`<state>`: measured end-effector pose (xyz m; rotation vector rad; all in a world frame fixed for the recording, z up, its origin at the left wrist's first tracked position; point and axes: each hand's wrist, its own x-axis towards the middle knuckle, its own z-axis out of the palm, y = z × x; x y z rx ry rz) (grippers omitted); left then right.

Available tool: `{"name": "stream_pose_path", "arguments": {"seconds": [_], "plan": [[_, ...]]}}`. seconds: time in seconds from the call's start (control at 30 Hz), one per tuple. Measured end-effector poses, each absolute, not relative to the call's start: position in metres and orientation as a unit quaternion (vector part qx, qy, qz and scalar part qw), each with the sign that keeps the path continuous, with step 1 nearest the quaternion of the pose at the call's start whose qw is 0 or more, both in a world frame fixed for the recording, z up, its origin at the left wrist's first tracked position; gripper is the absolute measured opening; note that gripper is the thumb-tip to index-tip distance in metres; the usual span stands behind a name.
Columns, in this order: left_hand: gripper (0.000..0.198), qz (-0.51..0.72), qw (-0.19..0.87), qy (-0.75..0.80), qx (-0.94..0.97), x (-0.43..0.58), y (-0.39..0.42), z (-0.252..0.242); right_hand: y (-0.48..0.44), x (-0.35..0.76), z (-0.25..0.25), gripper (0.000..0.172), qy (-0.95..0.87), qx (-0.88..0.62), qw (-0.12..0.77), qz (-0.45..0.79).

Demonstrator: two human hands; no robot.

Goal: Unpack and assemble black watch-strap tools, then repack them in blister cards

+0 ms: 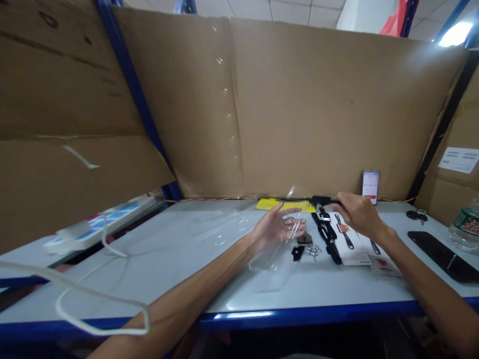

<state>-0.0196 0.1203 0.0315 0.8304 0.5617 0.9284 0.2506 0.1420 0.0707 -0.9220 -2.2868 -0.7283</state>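
Observation:
My right hand point(355, 212) is closed around a long thin black tool point(318, 200) with a thicker part near my fingers. Its narrow end points left, above the yellow sheet point(265, 204). To the left, my left hand point(280, 224) has its fingers stretched out, with rings on them. Clear plastic wrapping point(273, 271) lies under and around this hand; I cannot tell whether it clings to the fingers. Just below and right of the left hand are small silver screws point(314, 251) and a black bracket point(298, 253). Black straps point(329, 239) lie beside a printed leaflet point(352, 244).
A white power strip point(101, 227) and a white cable point(108, 244) are on the left. At the right are a propped phone point(370, 187), keys point(417, 215), a dark phone-shaped slab point(441, 254) and a bottle point(464, 224). Cardboard point(299, 109) walls the back.

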Motion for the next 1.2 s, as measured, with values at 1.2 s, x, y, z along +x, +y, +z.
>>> {"name": "stream_pose_path", "arguments": {"seconds": [1.2], "plan": [[0.064, 0.275, 0.754, 0.183, 0.567, -0.028, 0.097, 0.053, 0.147, 0.235, 0.053, 0.032, -0.870, -0.223, 0.284, -0.336]]}}
